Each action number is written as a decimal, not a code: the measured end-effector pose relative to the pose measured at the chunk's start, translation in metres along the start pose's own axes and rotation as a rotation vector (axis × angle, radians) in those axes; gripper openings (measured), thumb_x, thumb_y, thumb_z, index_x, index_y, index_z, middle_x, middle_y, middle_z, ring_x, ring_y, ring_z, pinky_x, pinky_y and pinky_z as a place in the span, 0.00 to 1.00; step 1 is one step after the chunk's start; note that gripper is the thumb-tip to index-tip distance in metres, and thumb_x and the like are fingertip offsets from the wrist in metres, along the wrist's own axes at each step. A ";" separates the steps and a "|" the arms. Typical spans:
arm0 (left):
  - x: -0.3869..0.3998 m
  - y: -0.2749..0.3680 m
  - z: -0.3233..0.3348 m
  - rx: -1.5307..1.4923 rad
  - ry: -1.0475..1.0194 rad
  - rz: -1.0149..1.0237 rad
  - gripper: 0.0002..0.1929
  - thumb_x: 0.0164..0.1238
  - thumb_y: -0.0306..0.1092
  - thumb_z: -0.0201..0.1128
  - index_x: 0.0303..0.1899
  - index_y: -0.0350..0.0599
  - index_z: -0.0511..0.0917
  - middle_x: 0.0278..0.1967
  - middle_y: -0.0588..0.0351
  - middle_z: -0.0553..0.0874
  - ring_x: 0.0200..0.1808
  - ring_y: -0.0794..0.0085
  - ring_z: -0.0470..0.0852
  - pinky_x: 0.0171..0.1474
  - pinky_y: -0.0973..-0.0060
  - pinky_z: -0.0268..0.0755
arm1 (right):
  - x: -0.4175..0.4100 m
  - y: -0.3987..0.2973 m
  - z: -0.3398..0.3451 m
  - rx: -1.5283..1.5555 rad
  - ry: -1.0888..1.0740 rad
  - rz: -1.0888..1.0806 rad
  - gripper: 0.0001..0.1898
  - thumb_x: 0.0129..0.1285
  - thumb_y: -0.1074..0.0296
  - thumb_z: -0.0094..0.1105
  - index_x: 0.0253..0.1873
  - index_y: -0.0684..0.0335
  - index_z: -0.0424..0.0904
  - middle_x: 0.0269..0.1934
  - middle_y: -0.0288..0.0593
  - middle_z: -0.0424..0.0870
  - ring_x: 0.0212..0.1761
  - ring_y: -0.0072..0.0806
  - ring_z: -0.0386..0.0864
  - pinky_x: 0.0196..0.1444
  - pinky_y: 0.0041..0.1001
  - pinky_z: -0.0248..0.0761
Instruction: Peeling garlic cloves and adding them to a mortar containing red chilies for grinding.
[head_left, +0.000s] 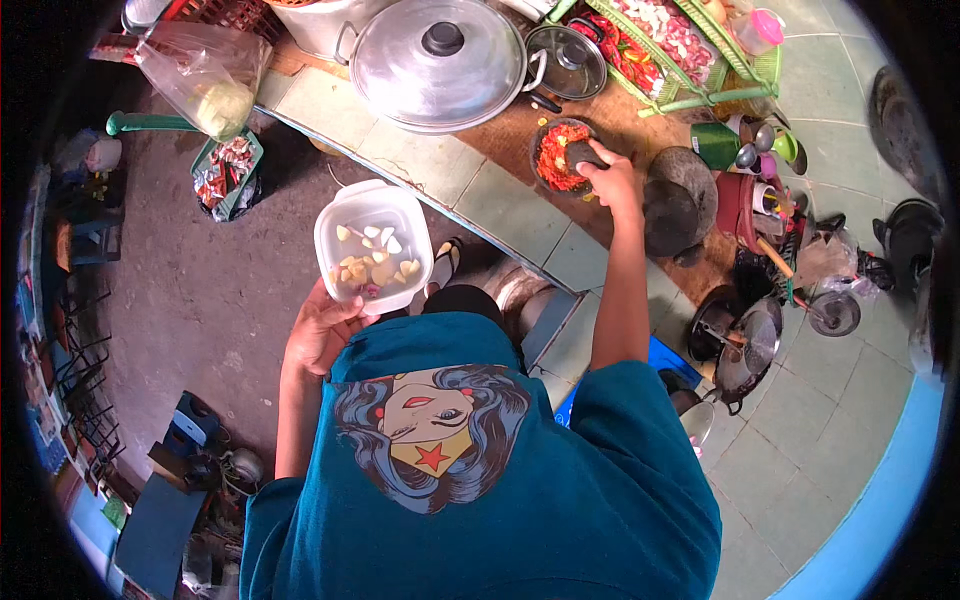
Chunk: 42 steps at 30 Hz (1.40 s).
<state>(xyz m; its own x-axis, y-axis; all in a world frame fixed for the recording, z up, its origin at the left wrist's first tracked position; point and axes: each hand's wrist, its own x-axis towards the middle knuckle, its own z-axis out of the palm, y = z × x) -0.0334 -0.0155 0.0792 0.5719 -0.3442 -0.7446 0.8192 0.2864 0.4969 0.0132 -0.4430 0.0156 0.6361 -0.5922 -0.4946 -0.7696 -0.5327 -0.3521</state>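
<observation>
My left hand (330, 330) grips the near rim of a translucent white plastic container (328, 255), which holds peeled garlic cloves (386, 238) and other pale pieces in liquid. It is held over the floor beside the counter. On the counter, my right hand (613, 174) is closed around a dark stone pestle (583, 156). The pestle's head rests in red chili paste (555, 150) inside a round stone mortar (538, 174). Pale yellow bits show in the paste and by the mortar's edge. The fingers hide part of the pestle.
Beyond the mortar stand a large lidded aluminium pot (405, 75) and a small glass lid (585, 71). Green baskets (675, 56) hold chilies and shallots. A dark round stone (679, 202) and a utensil holder (712, 145) lie to the right. A bag (217, 67) hangs at left above a small bin (247, 176).
</observation>
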 end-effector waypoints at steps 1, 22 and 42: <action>0.000 -0.001 -0.002 -0.004 0.010 -0.005 0.32 0.59 0.25 0.64 0.65 0.40 0.59 0.50 0.48 0.79 0.50 0.64 0.80 0.52 0.68 0.75 | -0.002 0.001 -0.001 0.004 0.071 -0.029 0.28 0.51 0.52 0.65 0.60 0.35 0.73 0.47 0.48 0.83 0.47 0.40 0.82 0.50 0.34 0.73; -0.001 -0.006 0.000 -0.022 0.000 -0.041 0.34 0.58 0.23 0.63 0.67 0.42 0.57 0.52 0.47 0.78 0.51 0.63 0.80 0.51 0.69 0.76 | 0.014 -0.001 0.004 0.151 -0.180 0.135 0.28 0.55 0.52 0.61 0.63 0.37 0.71 0.50 0.47 0.81 0.53 0.41 0.79 0.54 0.37 0.71; -0.006 -0.012 0.002 -0.013 -0.001 -0.052 0.36 0.57 0.22 0.64 0.67 0.41 0.57 0.53 0.46 0.77 0.49 0.63 0.80 0.51 0.69 0.77 | 0.042 0.003 -0.003 0.104 -0.142 -0.007 0.28 0.57 0.65 0.61 0.65 0.48 0.70 0.20 0.31 0.73 0.15 0.19 0.67 0.15 0.22 0.60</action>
<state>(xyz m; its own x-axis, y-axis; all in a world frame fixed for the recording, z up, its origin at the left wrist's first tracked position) -0.0465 -0.0189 0.0792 0.5289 -0.3601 -0.7685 0.8471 0.2800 0.4517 0.0379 -0.4711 -0.0038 0.6327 -0.4939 -0.5964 -0.7717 -0.4662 -0.4326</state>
